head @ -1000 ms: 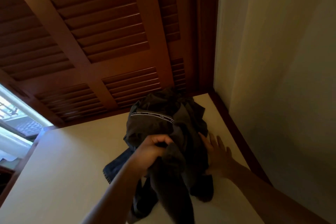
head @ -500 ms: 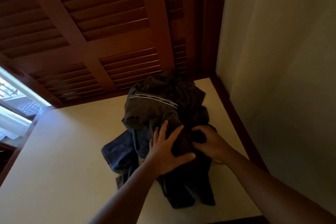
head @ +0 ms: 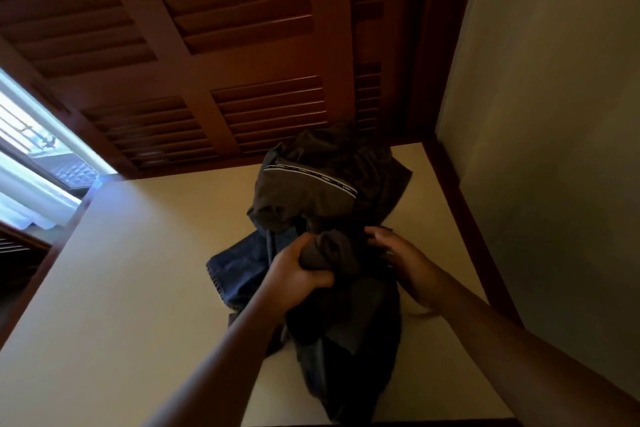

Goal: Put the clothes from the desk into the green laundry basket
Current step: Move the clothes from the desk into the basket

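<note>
A heap of dark clothes (head: 322, 198) lies on the pale desk (head: 138, 270), toward its far right corner. On top is a dark grey garment with a white printed band; blue denim (head: 239, 270) sticks out at the left. My left hand (head: 298, 274) is clenched around a bunched fold of the grey garment. My right hand (head: 405, 263) rests on the pile's right side, fingers curled into the fabric. The green laundry basket is not in view.
Brown louvred shutters (head: 214, 45) rise behind the desk. A plain wall (head: 554, 149) with a dark wooden edge strip (head: 464, 218) runs along the right. A bright window (head: 34, 149) is at the left.
My left hand went from lying flat on the pile to a fist gripping the grey fabric. My right hand shifted slightly along the pile's right side.
</note>
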Action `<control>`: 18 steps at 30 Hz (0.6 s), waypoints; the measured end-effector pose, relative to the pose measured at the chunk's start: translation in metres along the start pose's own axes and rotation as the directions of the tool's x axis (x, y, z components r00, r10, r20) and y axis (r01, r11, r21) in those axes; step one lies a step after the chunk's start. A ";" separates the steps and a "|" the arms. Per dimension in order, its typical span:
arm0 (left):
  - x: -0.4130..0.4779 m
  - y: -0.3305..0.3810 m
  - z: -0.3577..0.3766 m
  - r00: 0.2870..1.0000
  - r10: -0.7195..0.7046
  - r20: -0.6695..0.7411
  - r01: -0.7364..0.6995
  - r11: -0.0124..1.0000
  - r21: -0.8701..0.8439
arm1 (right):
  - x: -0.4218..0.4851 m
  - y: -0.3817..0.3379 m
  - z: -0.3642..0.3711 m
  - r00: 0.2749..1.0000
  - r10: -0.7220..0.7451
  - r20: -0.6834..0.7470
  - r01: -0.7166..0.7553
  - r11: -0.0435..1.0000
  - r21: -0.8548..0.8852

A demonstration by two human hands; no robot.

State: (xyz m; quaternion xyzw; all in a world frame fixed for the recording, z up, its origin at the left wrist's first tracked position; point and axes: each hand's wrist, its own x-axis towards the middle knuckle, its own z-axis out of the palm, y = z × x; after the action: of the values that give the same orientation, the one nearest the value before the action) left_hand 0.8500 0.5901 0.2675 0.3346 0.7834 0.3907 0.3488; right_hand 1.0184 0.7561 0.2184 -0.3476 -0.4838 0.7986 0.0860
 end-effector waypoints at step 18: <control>-0.043 -0.041 -0.085 0.790 0.021 -0.613 0.083 0.986 0.141 | 0.129 -0.052 0.131 0.913 -0.387 0.131 0.162 0.048 -0.986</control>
State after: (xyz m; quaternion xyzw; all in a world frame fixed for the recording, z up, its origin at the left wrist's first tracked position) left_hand 0.7936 0.5046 0.2832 0.2040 0.8884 0.4076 0.0546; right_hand 0.8285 0.7510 0.2387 -0.2824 -0.9362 0.2076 0.0249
